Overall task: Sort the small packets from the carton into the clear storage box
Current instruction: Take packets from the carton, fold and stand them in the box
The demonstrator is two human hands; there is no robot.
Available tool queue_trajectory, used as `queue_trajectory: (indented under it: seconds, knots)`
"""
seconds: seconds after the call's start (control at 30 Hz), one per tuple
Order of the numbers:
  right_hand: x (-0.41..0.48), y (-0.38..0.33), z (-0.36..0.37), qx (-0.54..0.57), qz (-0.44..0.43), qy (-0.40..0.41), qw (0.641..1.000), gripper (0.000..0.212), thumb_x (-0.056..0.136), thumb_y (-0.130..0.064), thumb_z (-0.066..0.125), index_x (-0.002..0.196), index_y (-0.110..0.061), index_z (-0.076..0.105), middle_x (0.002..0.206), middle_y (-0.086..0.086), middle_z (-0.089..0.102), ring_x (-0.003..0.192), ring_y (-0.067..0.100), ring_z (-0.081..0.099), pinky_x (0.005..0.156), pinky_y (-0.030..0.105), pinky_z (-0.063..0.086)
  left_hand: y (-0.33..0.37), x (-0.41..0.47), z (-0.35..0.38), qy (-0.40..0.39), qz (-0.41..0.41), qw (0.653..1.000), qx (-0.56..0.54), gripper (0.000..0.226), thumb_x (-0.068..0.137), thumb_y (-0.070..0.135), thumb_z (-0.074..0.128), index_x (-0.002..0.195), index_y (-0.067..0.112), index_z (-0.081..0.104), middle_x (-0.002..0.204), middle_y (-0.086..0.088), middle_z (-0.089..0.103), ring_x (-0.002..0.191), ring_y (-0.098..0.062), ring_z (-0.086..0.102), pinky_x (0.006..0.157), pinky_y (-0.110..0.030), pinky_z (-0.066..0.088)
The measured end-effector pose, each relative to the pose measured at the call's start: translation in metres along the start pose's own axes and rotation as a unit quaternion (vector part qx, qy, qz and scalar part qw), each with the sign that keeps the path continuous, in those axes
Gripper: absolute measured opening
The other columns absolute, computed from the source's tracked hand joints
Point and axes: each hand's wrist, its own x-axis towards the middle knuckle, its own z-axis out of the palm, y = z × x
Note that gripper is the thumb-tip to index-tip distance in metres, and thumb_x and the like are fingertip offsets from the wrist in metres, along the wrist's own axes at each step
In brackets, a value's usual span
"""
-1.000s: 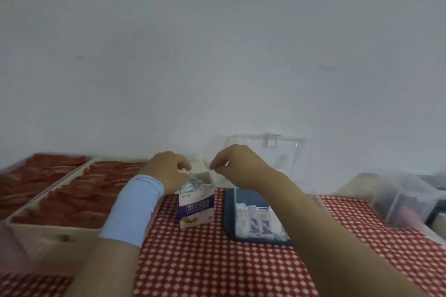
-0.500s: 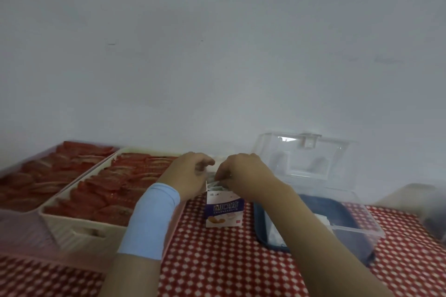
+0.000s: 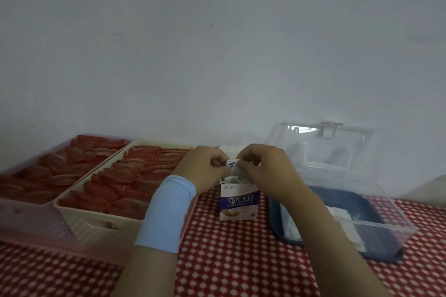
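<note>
A small white and blue carton [image 3: 239, 202] stands upright on the red checked tablecloth, its top open. Just above it, my left hand [image 3: 205, 167] and my right hand [image 3: 265, 171] meet, and both pinch small white packets [image 3: 233, 166] over the carton's mouth. More packets show in the carton's opening. To the right sits the clear storage box [image 3: 376, 222] with a dark blue base, its clear lid [image 3: 337, 149] standing open against the wall. White packets [image 3: 340, 214] lie inside it, partly hidden by my right forearm.
Two trays of red wrapped items stand on the left: a cream basket [image 3: 96, 222] and a pink tray [image 3: 21, 205] beyond it. A pale blue wristband [image 3: 166, 212] covers my left forearm. A grey wall rises right behind everything.
My hands have come together over the carton and now pinch packets at its mouth. The view has shifted, so the carton and clear box sit further right and the box's lid shows fully.
</note>
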Motion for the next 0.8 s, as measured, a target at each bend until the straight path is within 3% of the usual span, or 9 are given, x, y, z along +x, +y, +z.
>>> queue_trajectory:
  seconds: [0.13,0.3,0.47,0.63,0.73,0.8]
  knots:
    - [0.000,0.006,-0.003,0.032,0.022,-0.041,0.998,0.036,0.090,-0.022,0.071,0.125,-0.028,0.065,0.087,-0.013,0.072,0.083,0.001,0.065,0.071,0.017,0.054,-0.001,0.001,0.003,0.020,0.006,1.000,-0.021,0.007,0.083,0.022,0.072,0.084,0.027,0.077,0.078,0.012,0.074,0.074,0.000,0.067,0.068,-0.021,0.050]
    - [0.000,0.008,-0.006,0.043,0.039,-0.036,0.998,0.029,0.086,-0.020,0.075,0.114,-0.025,0.072,0.090,-0.010,0.075,0.075,0.004,0.069,0.061,0.014,0.056,-0.002,0.001,0.005,0.027,0.012,0.999,-0.033,0.004,0.085,0.027,0.073,0.086,0.028,0.077,0.079,0.012,0.073,0.073,-0.003,0.067,0.066,-0.021,0.050]
    - [0.000,0.004,-0.009,-0.002,0.044,-0.034,0.998,0.007,0.088,-0.023,0.075,0.091,-0.029,0.074,0.085,-0.014,0.071,0.075,0.002,0.065,0.060,0.013,0.053,-0.004,0.002,0.004,0.131,0.006,0.990,-0.060,0.007,0.090,0.022,0.069,0.085,0.022,0.073,0.078,0.009,0.070,0.072,-0.006,0.062,0.062,-0.019,0.044]
    - [0.002,-0.001,-0.018,0.135,0.046,0.032,0.989,0.008,0.088,-0.015,0.075,0.087,-0.022,0.078,0.084,-0.009,0.073,0.070,-0.002,0.066,0.054,0.007,0.047,0.000,0.003,0.001,0.142,0.016,0.987,-0.070,0.005,0.092,0.018,0.066,0.088,0.020,0.068,0.078,0.007,0.068,0.069,-0.006,0.061,0.065,-0.023,0.049]
    - [0.002,-0.003,-0.020,0.062,0.036,-0.001,0.997,0.013,0.092,-0.015,0.069,0.089,-0.026,0.075,0.090,-0.009,0.072,0.077,0.003,0.066,0.063,0.012,0.051,0.000,0.003,0.002,0.135,0.017,0.988,-0.077,0.011,0.090,0.017,0.068,0.087,0.025,0.062,0.079,-0.001,0.067,0.073,-0.015,0.064,0.069,-0.033,0.054]
    - [0.001,-0.004,-0.017,-0.015,0.032,-0.045,0.998,0.014,0.094,-0.016,0.066,0.095,-0.027,0.075,0.094,-0.008,0.070,0.085,0.007,0.065,0.070,0.018,0.054,0.000,0.002,-0.001,0.148,0.030,0.985,-0.084,0.015,0.090,0.015,0.069,0.085,0.026,0.061,0.079,0.002,0.066,0.070,-0.004,0.062,0.067,-0.023,0.053]
